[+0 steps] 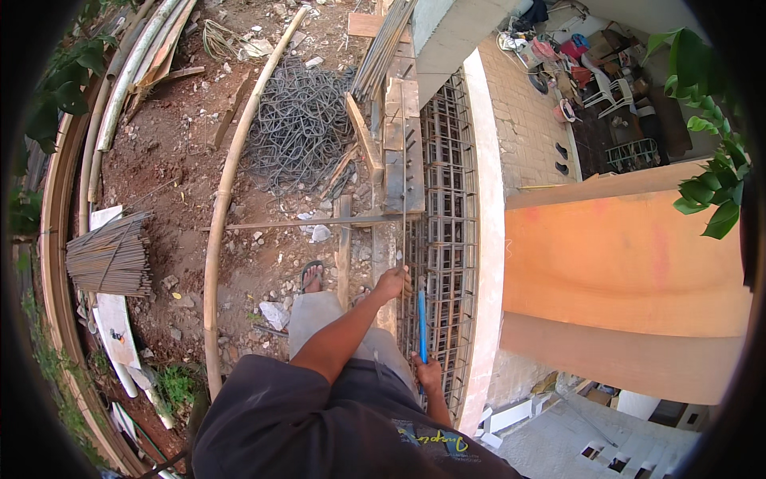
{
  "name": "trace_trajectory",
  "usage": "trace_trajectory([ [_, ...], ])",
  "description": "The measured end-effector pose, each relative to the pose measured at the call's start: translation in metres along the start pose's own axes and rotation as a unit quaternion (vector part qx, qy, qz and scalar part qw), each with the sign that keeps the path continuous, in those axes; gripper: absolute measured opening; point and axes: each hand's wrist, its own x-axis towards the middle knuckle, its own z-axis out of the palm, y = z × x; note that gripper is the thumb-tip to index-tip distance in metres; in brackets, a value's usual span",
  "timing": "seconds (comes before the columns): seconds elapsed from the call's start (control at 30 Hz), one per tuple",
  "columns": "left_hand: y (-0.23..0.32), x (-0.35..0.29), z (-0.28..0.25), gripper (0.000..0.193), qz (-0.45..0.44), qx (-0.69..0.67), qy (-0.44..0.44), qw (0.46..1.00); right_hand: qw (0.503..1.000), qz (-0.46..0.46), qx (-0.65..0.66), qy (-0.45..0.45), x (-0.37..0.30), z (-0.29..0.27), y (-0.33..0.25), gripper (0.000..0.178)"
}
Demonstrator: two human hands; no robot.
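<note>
My left hand point(391, 284) is closed round a thin steel rod point(404, 231), which runs away from me along a wooden bench point(395, 180) studded with upright metal pegs. To its right, my right hand point(428, 374) grips the lower end of a long tool with a blue tubular handle point(422, 326). The tool's narrow metal head lies close beside the left hand; its exact shape is too small to make out. Directly under and beyond the tool stretches a long rebar cage point(447, 199) of bars and square stirrups.
A tangled heap of bent stirrups point(299, 124) lies left of the bench. Further left are a bamboo pole point(226, 176) and a tied bundle of cut rods point(110, 255). A white wall edge point(488, 207) and large orange-brown panels point(622, 267) stand right. A concrete column point(447, 48) rises ahead.
</note>
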Motion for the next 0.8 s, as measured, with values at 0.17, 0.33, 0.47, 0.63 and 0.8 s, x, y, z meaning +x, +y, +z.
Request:
trace_trajectory([
  [0.17,-0.009,-0.01,0.008,0.053,0.051,-0.011,0.038,0.998,0.989,-0.07,0.123,-0.041,0.027,-0.046,-0.064,0.026],
  [0.33,0.0,-0.026,0.018,0.052,0.052,0.022,0.079,0.995,0.98,-0.197,0.027,0.019,0.127,-0.094,-0.116,0.032],
  [0.47,-0.002,-0.026,0.023,0.052,0.057,0.012,0.083,0.995,0.979,-0.168,-0.095,-0.067,0.192,-0.143,-0.177,0.066],
  [0.63,0.003,-0.029,0.029,0.052,0.044,0.022,0.099,0.994,0.941,-0.236,-0.227,-0.082,0.227,-0.187,-0.244,0.073],
  [0.8,0.007,-0.027,0.034,0.053,0.033,0.029,0.108,0.993,0.91,-0.271,-0.303,-0.076,0.266,-0.208,-0.29,0.073],
])
